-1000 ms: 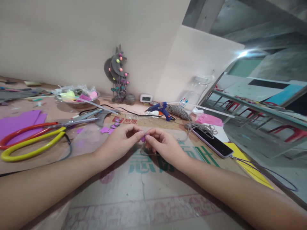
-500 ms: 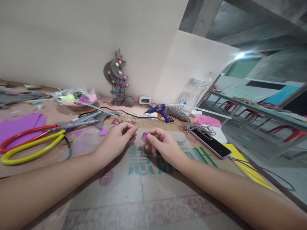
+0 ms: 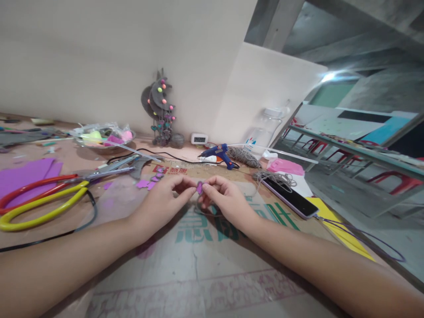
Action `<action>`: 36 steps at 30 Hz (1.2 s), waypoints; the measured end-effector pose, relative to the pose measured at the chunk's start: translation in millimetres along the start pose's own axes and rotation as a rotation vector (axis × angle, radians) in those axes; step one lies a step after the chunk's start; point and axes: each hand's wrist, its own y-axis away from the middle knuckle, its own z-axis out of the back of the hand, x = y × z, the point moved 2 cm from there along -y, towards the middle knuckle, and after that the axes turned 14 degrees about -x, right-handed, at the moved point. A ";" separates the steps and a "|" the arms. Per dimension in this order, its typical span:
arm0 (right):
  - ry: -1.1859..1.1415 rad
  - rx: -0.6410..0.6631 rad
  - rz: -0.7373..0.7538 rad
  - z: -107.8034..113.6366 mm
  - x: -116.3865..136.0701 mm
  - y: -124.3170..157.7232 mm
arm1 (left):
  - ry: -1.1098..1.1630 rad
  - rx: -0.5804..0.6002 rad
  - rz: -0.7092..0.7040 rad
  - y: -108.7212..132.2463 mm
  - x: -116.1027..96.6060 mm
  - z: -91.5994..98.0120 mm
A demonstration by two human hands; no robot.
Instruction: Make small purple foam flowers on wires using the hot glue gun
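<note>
Between my two hands, above the printed cardboard point(image 3: 198, 265), is a small purple piece point(image 3: 199, 187). My right hand point(image 3: 223, 196) pinches it between thumb and fingertips. Thumb and forefinger of my left hand point(image 3: 172, 194) close on its other side. A thin grey cord point(image 3: 212, 215) hangs in a loop under my right hand. Several small purple cut-outs point(image 3: 152, 180) lie just beyond my left hand.
Red-handled scissors point(image 3: 39, 187), yellow-handled scissors point(image 3: 49, 205) and purple sheets point(image 3: 26, 179) are at left. Behind stand a bowl point(image 3: 106, 145), a moon ornament point(image 3: 160, 106) and a blue glue gun point(image 3: 218, 154). A phone point(image 3: 291, 198) lies at right.
My left hand has moved right to the purple piece and now pinches it. More of the purple cut-outs behind that hand show. My right hand has stayed nearly in place.
</note>
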 end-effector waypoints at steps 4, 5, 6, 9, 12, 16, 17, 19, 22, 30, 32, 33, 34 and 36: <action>-0.041 0.014 -0.039 -1.9 1.2 1.0 | -0.004 0.006 -0.027 -0.7 -0.4 0.8; -0.045 0.017 -0.044 -2.2 1.6 1.1 | -0.005 0.011 -0.033 -1.0 -0.1 0.9; -0.046 0.020 -0.047 -2.4 1.9 1.2 | -0.008 0.011 -0.043 -1.2 0.2 1.2; -0.049 0.023 -0.050 -2.2 2.3 1.3 | -0.032 0.004 -0.084 -1.4 1.6 1.9; -0.045 0.018 -0.051 -1.5 2.5 1.6 | -0.040 0.005 -0.103 -0.5 3.8 1.3; -0.050 0.014 -0.051 -1.4 2.1 1.6 | 0.001 -0.065 -0.039 0.1 6.7 0.6; -0.055 0.015 -0.050 -1.6 1.6 1.3 | 0.006 -0.083 -0.024 0.0 6.5 0.7; -0.063 0.021 -0.044 -1.8 0.5 0.4 | 0.008 -0.062 -0.007 -0.4 5.0 0.5; -0.062 0.033 -0.033 -1.7 -0.8 -1.3 | 0.030 0.071 -0.017 -0.5 1.3 -1.0; 0.099 0.009 0.100 1.2 2.8 -0.3 | 0.032 -0.001 0.061 -5.3 13.5 -1.9; 0.125 -0.041 0.169 5.6 6.6 -2.2 | 0.038 -0.016 0.099 -6.8 16.7 -1.4; 0.146 -0.076 0.212 9.2 9.6 -4.4 | 0.039 -0.025 0.115 -7.2 17.4 -0.9; 0.171 -0.118 0.260 13.9 13.6 -7.6 | 0.038 -0.032 0.128 -7.5 17.8 -0.3; 0.215 -0.230 0.371 26.1 24.4 -16.0 | 0.040 -0.052 0.147 -7.6 17.7 0.9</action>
